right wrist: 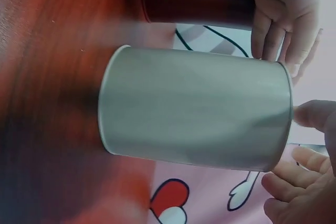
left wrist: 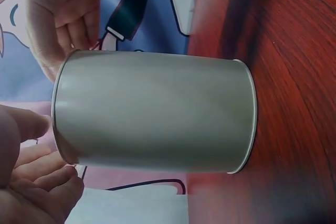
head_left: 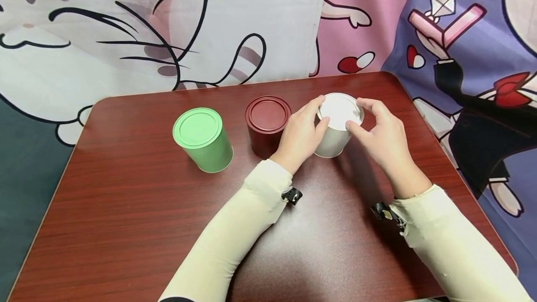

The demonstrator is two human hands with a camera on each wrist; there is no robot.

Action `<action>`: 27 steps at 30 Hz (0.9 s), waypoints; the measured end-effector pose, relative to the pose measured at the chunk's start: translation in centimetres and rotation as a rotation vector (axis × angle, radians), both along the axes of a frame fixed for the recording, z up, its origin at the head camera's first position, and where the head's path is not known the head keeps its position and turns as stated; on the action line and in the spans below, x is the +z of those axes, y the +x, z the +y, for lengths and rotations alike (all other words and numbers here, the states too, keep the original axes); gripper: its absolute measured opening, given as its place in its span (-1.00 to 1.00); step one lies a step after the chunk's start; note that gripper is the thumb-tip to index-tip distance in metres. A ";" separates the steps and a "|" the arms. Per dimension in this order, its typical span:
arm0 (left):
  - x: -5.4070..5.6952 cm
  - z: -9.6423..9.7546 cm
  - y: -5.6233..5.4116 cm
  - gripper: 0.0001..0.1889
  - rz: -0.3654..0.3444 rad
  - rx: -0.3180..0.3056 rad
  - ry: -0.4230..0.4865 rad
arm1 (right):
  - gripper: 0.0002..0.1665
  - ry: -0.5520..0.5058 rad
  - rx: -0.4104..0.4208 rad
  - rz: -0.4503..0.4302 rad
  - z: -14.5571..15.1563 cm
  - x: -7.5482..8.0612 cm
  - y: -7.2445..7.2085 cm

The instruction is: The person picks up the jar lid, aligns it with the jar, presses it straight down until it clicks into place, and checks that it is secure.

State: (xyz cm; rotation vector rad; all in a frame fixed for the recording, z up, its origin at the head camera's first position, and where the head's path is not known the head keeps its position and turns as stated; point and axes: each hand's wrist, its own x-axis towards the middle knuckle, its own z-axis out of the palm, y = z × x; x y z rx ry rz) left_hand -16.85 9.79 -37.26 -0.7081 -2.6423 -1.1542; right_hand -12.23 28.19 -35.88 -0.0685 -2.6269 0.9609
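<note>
A white can (head_left: 331, 127) with a flat lid stands upright toward the right back of the table. My left hand (head_left: 299, 134) holds the left side of its top rim, thumb at the front edge and fingers along the side. On the opposite side, my right hand (head_left: 386, 141) grips the same rim with its thumb and fingers. Up close in the left wrist view, the can's plain side wall (left wrist: 152, 111) fills the middle. Just left of my left hand is a dark red can (head_left: 268, 122), partly covered by that hand.
A green can (head_left: 203, 139) with its lid on stands left of the red one. All are on a reddish-brown wood-grain table (head_left: 138, 209). Behind it hangs a cartoon-printed cloth (head_left: 272, 8), close to the table's back edge.
</note>
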 end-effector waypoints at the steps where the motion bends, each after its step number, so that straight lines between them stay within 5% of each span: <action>1: 0.0 -0.1 0.0 -0.52 0.000 0.001 -0.006 | -0.39 0.000 0.001 -0.004 0.0 0.0 0.0; 15: -0.3 -0.8 0.8 -0.52 0.041 -0.028 -0.057 | -0.37 -0.027 -0.012 -0.016 -0.4 -0.9 0.4; 27: -2.2 -2.6 2.2 -0.24 -0.079 -0.161 0.051 | -0.40 -0.008 -0.010 0.052 -0.2 -1.4 0.4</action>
